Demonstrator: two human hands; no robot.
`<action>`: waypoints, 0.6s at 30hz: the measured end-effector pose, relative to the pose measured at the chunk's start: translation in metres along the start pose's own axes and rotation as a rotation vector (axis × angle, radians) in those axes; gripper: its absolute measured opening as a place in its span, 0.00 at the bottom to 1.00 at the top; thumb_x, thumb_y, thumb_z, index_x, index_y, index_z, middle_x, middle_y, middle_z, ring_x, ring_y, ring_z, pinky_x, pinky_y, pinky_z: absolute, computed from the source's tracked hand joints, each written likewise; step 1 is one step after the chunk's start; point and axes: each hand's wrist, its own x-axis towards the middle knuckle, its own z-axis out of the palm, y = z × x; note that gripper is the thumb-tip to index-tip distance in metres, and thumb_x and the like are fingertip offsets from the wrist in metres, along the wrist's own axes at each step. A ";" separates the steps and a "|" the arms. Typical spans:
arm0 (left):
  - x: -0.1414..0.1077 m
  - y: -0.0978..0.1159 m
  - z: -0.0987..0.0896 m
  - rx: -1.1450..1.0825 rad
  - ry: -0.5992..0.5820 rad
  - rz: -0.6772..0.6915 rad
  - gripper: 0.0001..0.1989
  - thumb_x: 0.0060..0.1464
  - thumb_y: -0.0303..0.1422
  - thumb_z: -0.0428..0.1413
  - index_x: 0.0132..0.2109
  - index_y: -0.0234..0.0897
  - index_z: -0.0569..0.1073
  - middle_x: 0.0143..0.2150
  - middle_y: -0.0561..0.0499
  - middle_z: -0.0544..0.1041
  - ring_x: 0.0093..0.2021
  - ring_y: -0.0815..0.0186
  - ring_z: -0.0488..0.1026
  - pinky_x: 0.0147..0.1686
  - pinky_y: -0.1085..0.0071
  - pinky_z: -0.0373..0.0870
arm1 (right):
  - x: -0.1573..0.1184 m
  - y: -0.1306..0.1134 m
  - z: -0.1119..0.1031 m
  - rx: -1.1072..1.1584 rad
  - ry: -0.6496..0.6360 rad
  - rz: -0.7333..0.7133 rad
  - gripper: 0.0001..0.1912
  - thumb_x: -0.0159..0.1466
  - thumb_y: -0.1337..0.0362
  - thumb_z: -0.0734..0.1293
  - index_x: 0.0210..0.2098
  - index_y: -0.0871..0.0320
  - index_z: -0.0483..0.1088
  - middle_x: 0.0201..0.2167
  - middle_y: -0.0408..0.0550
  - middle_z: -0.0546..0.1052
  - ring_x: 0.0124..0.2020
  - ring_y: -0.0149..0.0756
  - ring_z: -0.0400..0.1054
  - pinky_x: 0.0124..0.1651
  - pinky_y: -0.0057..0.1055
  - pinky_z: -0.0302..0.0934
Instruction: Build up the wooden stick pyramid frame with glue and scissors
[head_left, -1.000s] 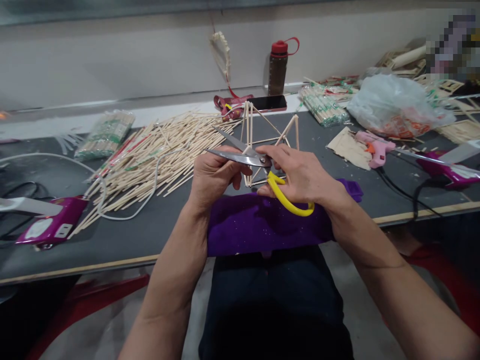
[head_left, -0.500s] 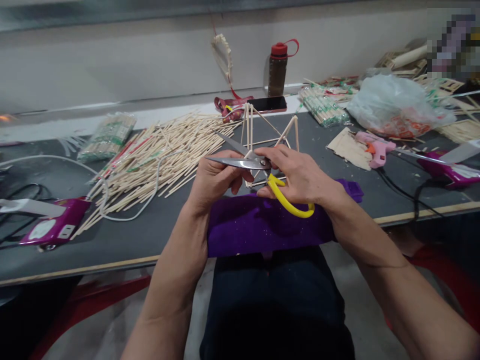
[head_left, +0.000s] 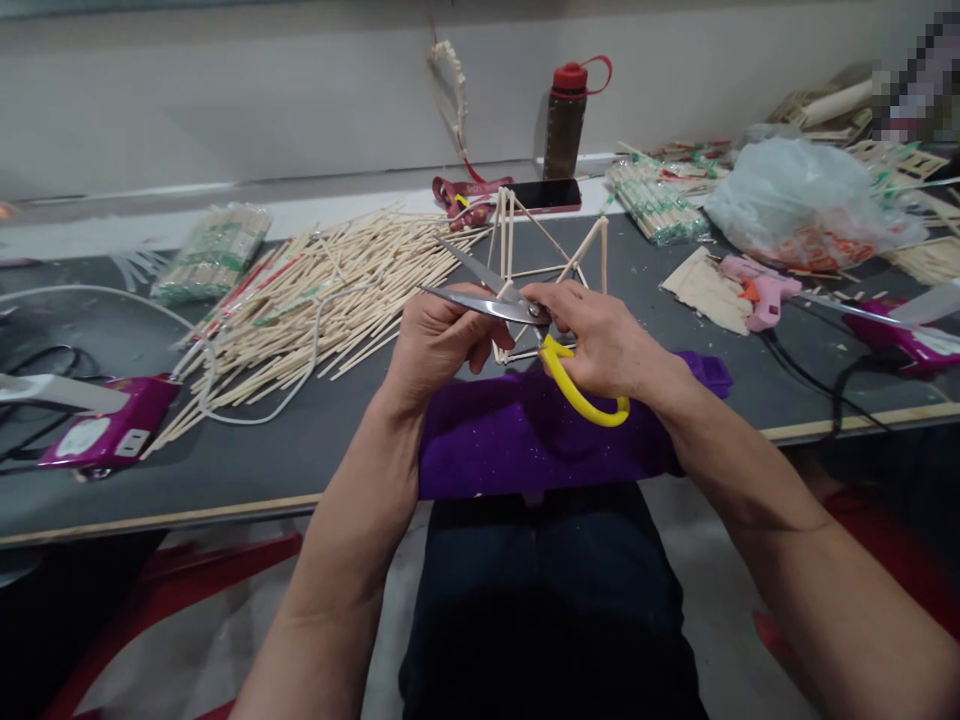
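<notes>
My right hand (head_left: pixel 592 335) is closed round the yellow handles of a pair of scissors (head_left: pixel 583 392). The steel blades point left, parted, and lie across the top of my left hand (head_left: pixel 442 345). That hand is closed in a pinch; the pale end of a wooden stick (head_left: pixel 505 289) shows between the blades just above its fingers, the rest being hidden. Right behind both hands stands a frame of glued wooden sticks (head_left: pixel 604 250), partly covered by them. A purple cloth (head_left: pixel 517 450) lies under my wrists at the table edge.
Loose wooden sticks (head_left: pixel 337 290) form a wide pile at left, beside a packed bundle (head_left: pixel 214 250) and a magenta device (head_left: pixel 112 425) with a white cable. At right lie a pink glue gun (head_left: pixel 765 300) and a plastic bag (head_left: pixel 802 205). A bottle (head_left: pixel 564 125) and phone (head_left: pixel 544 195) stand behind.
The view has shifted slightly, so the table contents sit a little higher and further right. Both hands keep nearly the same pose, and the scissor blades remain parted.
</notes>
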 end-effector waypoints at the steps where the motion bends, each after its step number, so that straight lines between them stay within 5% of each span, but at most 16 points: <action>1: 0.000 0.000 0.000 0.008 -0.001 -0.002 0.17 0.54 0.46 0.66 0.29 0.37 0.77 0.23 0.51 0.79 0.13 0.74 0.65 0.11 0.77 0.57 | 0.000 0.000 0.001 -0.009 0.003 0.001 0.31 0.56 0.69 0.65 0.60 0.60 0.67 0.46 0.53 0.75 0.38 0.38 0.68 0.43 0.34 0.63; 6: -0.001 0.003 0.002 0.081 0.038 -0.017 0.15 0.55 0.44 0.65 0.30 0.37 0.79 0.24 0.50 0.80 0.13 0.74 0.65 0.12 0.77 0.58 | 0.002 0.000 0.008 0.000 0.020 0.058 0.19 0.60 0.69 0.61 0.49 0.58 0.72 0.34 0.45 0.77 0.30 0.31 0.66 0.36 0.29 0.59; 10: 0.001 0.002 0.000 0.073 0.078 0.003 0.13 0.56 0.44 0.64 0.35 0.38 0.81 0.22 0.51 0.79 0.13 0.75 0.64 0.12 0.78 0.58 | 0.001 0.002 0.008 -0.002 0.194 0.041 0.15 0.61 0.67 0.62 0.47 0.57 0.72 0.31 0.42 0.75 0.27 0.29 0.64 0.35 0.27 0.60; 18: 0.001 0.000 -0.005 0.213 0.108 0.056 0.07 0.59 0.33 0.60 0.37 0.38 0.82 0.21 0.53 0.77 0.14 0.75 0.63 0.14 0.78 0.59 | 0.002 0.003 -0.013 0.033 0.455 0.104 0.20 0.67 0.59 0.61 0.57 0.57 0.66 0.42 0.47 0.76 0.31 0.30 0.69 0.38 0.30 0.66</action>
